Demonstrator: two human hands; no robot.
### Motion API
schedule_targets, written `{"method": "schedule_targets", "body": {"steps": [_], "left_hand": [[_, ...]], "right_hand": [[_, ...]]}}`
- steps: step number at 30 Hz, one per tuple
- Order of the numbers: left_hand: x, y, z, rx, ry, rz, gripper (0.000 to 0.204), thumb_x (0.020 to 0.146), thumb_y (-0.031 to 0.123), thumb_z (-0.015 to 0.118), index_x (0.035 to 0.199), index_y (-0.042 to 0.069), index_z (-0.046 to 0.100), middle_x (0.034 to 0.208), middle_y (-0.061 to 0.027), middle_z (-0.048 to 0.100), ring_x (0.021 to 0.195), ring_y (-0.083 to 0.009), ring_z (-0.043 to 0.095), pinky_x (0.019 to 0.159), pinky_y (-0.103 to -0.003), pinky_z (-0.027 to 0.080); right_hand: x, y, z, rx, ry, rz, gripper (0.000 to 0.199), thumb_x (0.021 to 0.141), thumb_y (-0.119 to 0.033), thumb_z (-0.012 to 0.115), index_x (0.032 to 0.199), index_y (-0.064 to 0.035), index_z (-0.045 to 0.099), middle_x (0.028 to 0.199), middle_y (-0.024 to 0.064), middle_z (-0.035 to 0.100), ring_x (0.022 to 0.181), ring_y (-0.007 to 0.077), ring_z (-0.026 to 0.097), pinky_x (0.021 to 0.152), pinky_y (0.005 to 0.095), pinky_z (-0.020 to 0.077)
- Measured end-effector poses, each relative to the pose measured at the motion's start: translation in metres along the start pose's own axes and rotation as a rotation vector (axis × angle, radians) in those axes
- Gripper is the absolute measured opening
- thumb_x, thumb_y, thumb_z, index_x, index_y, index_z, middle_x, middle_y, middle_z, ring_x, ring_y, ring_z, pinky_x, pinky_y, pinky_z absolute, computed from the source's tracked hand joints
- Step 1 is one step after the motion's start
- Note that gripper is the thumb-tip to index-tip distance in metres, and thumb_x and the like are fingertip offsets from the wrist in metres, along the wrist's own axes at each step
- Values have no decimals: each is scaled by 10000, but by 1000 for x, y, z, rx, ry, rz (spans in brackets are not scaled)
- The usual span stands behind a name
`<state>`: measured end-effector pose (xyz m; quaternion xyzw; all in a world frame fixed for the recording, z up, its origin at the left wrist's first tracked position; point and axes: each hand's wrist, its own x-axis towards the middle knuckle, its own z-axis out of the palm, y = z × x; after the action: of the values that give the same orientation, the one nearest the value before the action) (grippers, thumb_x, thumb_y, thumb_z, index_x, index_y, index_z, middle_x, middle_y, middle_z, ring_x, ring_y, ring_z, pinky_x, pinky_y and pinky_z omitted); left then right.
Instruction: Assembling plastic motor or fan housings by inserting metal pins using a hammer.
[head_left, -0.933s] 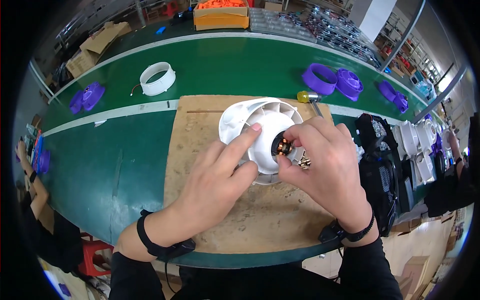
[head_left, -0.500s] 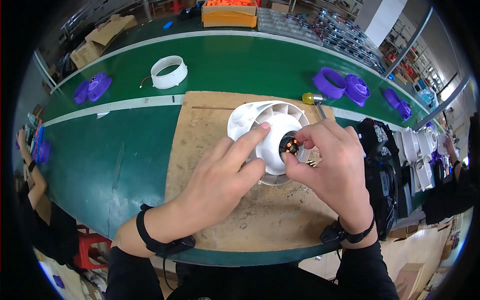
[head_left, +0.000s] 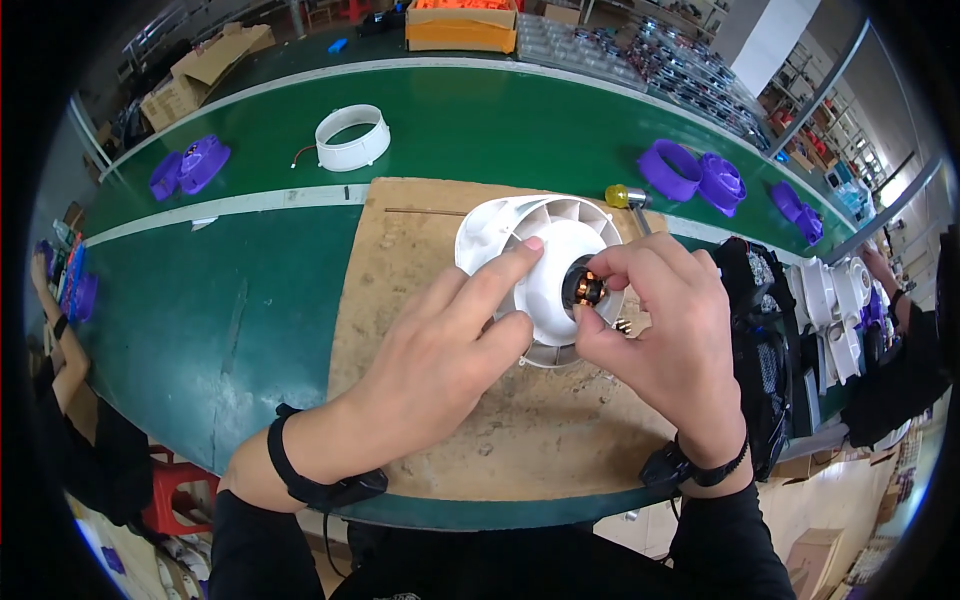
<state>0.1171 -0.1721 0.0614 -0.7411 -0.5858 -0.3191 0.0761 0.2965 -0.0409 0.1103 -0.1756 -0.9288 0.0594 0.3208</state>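
A white fan housing (head_left: 483,226) with a white bladed wheel (head_left: 572,240) inside it rests on the brown work board. My left hand (head_left: 440,350) steadies it, the index fingertip pressed on the wheel's rounded white middle and the other fingers curled against the near left side. In the hub opening sits a motor stator (head_left: 590,290) with copper windings and a dark rim. My right hand (head_left: 665,320) pinches the stator between thumb and fingers, tilted at the opening. Small brass-coloured pieces (head_left: 623,326) show beside the housing, partly hidden by my right hand.
A yellow-handled screwdriver (head_left: 622,196) lies behind the housing. On the green belt (head_left: 480,120) stand a white ring (head_left: 353,140) with a wire and purple fan parts (head_left: 670,172). Black mesh items (head_left: 755,350) and white housings (head_left: 825,300) crowd the right. Other people work at both sides.
The copper-wound stator has shifted slightly right and shows more of its windings, still in my right fingers. The white ring and purple parts on the belt have moved right.
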Motion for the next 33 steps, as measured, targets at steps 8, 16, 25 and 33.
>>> {"method": "schedule_targets", "body": {"steps": [8, 16, 25, 33], "left_hand": [[-1, -2, -1, -13, 12, 5, 183, 763, 8, 638, 921, 27, 548, 1461, -176, 473, 951, -330, 566, 797, -428, 503], [1, 2, -8, -16, -39, -52, 100, 751, -72, 613, 818, -22, 558, 1470, -208, 480, 1096, -375, 575, 874, -413, 500], [-2, -4, -9, 18, -10, 5, 177, 751, 5, 636, 912, 25, 564, 1464, -177, 474, 945, -314, 559, 807, -421, 488], [-3, -8, -7, -8, -1, 0, 164, 761, 1, 626, 907, 26, 555, 1458, -176, 481, 947, -314, 559, 798, -426, 488]], "right_hand": [[3, 2, -2, -20, -23, -74, 298, 663, -97, 808, 930, -57, 682, 861, 58, 654, 755, 253, 639, 700, 376, 437], [4, -1, -1, -14, -5, -39, 296, 660, -103, 813, 925, -65, 686, 837, 47, 651, 744, 245, 632, 683, 370, 427], [4, -3, 3, -29, 17, -37, 304, 661, -104, 808, 938, -69, 687, 857, 42, 654, 748, 235, 628, 681, 362, 420], [6, -2, 2, -27, 1, -36, 301, 669, -93, 798, 948, -61, 687, 865, 48, 651, 753, 239, 631, 691, 360, 431]]}}
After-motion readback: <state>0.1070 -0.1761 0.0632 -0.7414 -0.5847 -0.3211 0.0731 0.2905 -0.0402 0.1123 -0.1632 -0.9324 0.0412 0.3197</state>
